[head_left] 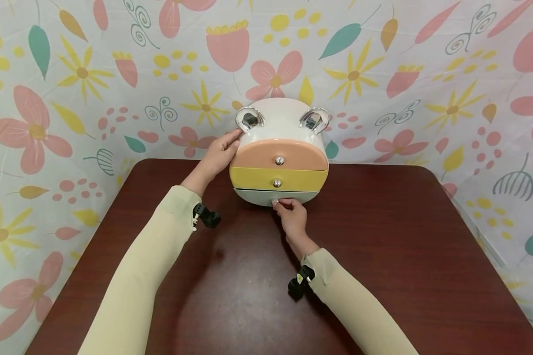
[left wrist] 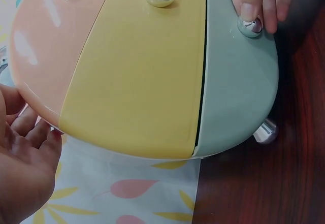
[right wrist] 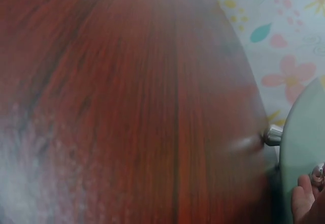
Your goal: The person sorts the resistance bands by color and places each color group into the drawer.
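Observation:
A small rounded drawer cabinet [head_left: 281,116] with a white body and two silver ear-shaped loops stands at the table's far edge. Its front has an orange drawer [head_left: 257,153], a yellow drawer [head_left: 253,178] and, lowest, a pale green drawer [head_left: 253,196], each with a round silver knob. My right hand [head_left: 293,217] pinches the knob [left wrist: 250,27] of the green drawer. A thin dark gap shows between the yellow and green fronts in the left wrist view. With fingers extended, my left hand [head_left: 219,158] rests against the cabinet's left side, near the orange drawer.
The dark reddish-brown table [head_left: 382,246] reaches toward me. Behind it hangs a white cloth [head_left: 137,39] printed with flowers and leaves, close at the cabinet's back. A short silver foot [left wrist: 265,131] props the cabinet up.

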A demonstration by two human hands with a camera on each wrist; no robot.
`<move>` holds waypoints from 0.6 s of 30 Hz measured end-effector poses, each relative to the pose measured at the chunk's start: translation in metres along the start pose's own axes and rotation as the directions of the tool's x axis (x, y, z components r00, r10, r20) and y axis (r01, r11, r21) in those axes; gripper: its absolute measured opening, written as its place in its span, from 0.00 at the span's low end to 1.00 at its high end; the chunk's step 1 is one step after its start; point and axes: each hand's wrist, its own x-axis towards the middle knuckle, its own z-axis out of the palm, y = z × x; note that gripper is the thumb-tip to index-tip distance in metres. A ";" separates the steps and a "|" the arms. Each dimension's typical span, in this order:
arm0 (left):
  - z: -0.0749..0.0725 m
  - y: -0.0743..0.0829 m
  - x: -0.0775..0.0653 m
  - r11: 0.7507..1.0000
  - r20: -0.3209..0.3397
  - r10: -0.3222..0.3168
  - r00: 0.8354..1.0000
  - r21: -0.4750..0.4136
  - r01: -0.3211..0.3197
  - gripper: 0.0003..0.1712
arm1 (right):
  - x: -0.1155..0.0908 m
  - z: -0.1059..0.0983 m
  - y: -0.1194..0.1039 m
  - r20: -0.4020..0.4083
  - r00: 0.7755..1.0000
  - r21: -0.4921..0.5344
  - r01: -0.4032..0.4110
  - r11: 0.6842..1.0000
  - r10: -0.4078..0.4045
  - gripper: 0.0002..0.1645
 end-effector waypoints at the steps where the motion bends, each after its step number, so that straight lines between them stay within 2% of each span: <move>1: 0.000 0.000 0.000 1.000 -0.002 -0.001 1.000 -0.004 0.001 0.30 | 0.000 0.000 0.000 0.001 1.000 0.002 0.002 1.000 -0.002 0.10; 11: 0.001 -0.002 -0.001 1.000 -0.006 0.009 1.000 -0.019 -0.009 0.29 | 0.005 -0.003 0.003 0.024 0.997 -0.076 0.070 0.995 -0.069 0.11; 18: 0.001 -0.006 -0.001 0.999 -0.014 0.014 1.000 -0.033 -0.014 0.29 | 0.006 -0.004 0.004 0.031 0.998 -0.065 0.053 0.996 -0.051 0.09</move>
